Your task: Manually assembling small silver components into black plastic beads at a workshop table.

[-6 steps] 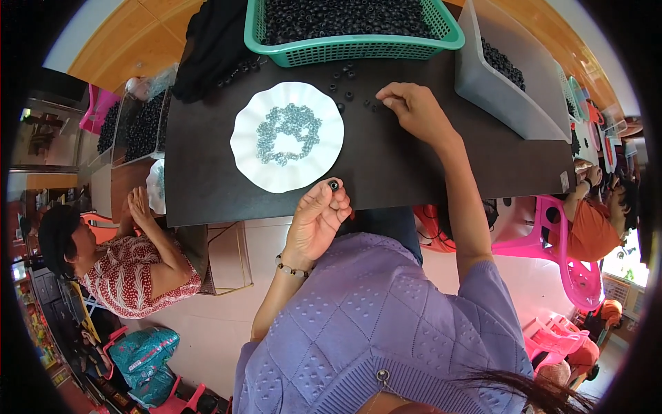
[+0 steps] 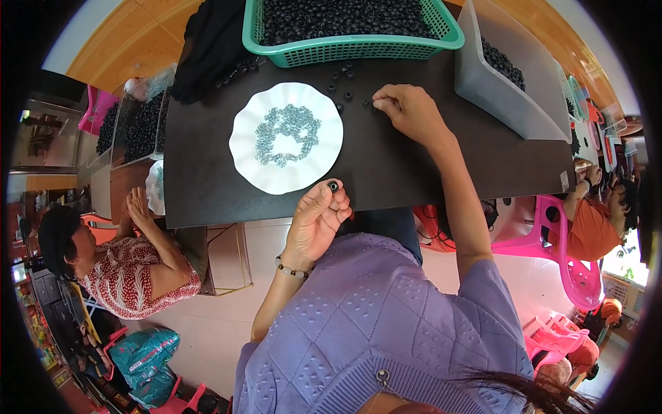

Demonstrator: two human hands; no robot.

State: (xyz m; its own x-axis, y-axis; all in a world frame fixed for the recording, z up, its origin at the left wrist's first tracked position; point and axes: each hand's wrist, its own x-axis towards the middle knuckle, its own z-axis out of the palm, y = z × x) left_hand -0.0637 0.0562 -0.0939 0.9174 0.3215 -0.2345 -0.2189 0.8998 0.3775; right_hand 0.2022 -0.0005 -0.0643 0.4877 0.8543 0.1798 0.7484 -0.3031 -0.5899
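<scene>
Between the thumb and fingers of my left hand (image 2: 318, 219), a small round black part (image 2: 334, 185) with a hole in its middle is held up near the table's front edge. My right hand (image 2: 414, 116) is over the dark table, thumb and forefinger pinched together beside tiny dark pieces (image 2: 367, 103); what is between the fingertips is too small to make out. A white wavy-rimmed plate (image 2: 241, 141) stands left of my hands, with many small clear pieces (image 2: 298, 119) spread on it. Several loose black parts (image 2: 348, 96) lie between the plate and my right hand.
A green basket (image 2: 352, 50) full of black parts stands at the far side. To its right is a translucent bin (image 2: 500, 103) with more. Black cloth (image 2: 210, 52) lies far left. A co-worker (image 2: 131, 265) sits at left, another person (image 2: 589, 224) at right, near a pink chair (image 2: 552, 241).
My right hand has moved slightly left and down to the tiny dark pieces, and its thumb and forefinger have closed together. My left hand still holds the black part in place.
</scene>
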